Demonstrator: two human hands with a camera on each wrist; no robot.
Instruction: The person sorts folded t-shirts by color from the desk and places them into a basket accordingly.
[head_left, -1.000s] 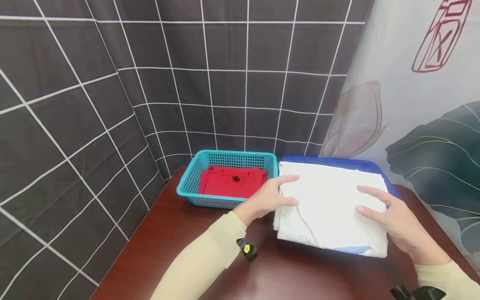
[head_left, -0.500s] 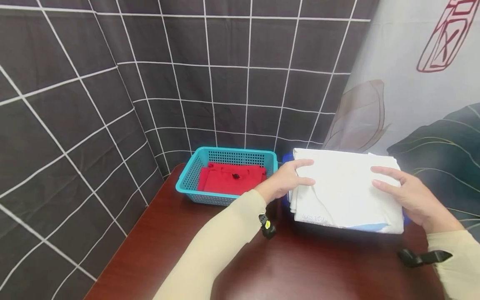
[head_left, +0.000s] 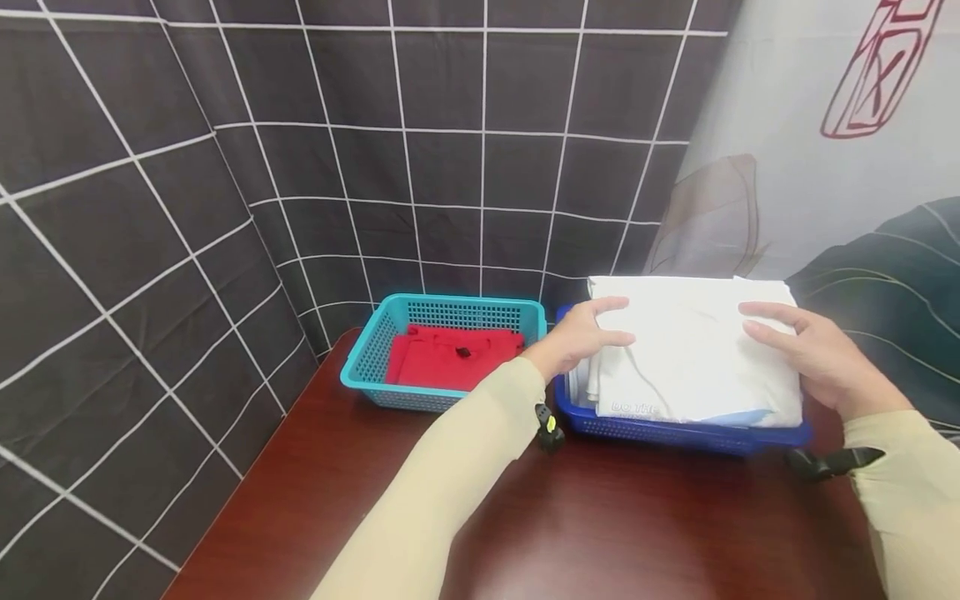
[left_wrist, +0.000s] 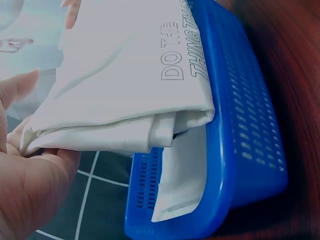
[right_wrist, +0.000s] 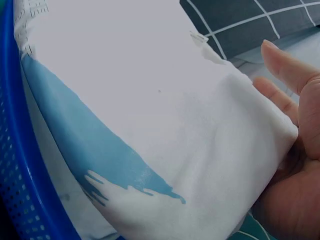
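Note:
A folded white shirt (head_left: 690,358) with outlined lettering and a blue printed patch is held level by both hands over the blue basket (head_left: 675,435). My left hand (head_left: 579,337) grips its left side, fingers beneath the folds and thumb above in the left wrist view. On the opposite side, my right hand (head_left: 821,354) holds the edge, its lower fingers partly hidden under the cloth. More white cloth (left_wrist: 184,170) lies inside the basket below, seen in the left wrist view. The shirt covers most of the basket's opening.
To the left stands a turquoise basket (head_left: 360,379) with a folded red garment (head_left: 450,360) in it. Both baskets rest on a reddish-brown table (head_left: 540,525). Behind hangs a dark curtain with white grid lines (head_left: 442,167), and a pale patterned one at right.
Both hands have carried the white shirt away from the body, to the back of the table. The blue basket's front rim, hidden before, now shows below the shirt.

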